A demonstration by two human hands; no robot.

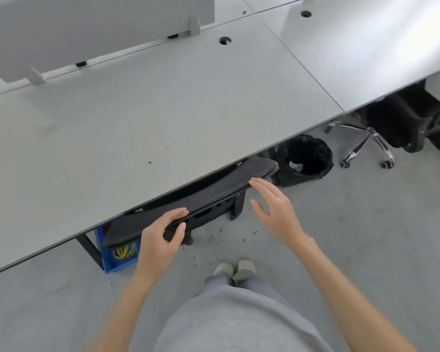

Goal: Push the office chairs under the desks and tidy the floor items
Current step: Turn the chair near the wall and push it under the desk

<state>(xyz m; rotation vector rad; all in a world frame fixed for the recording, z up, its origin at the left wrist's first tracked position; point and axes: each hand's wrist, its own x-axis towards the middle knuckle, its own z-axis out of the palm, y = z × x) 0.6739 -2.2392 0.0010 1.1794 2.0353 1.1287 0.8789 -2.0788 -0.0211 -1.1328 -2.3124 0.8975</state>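
A black mesh office chair (208, 191) stands tucked under the grey desk (137, 128), with only the top of its backrest showing past the desk edge. My left hand (160, 237) grips the top edge of the backrest, thumb and fingers curled around it. My right hand (274, 207) is open, its fingertips just at the backrest's right part, palm apart from it. A second black chair (396, 128) with a chrome base sits under the neighbouring desk at the right. A black bin (305, 158) with a liner stands on the floor by the desk edge.
A blue crate (117, 257) holding yellow cable sits on the floor under the desk, left of the chair. Small dark crumbs (214, 252) dot the grey floor in front of my feet. A grey divider panel (87, 31) stands at the desk's far side.
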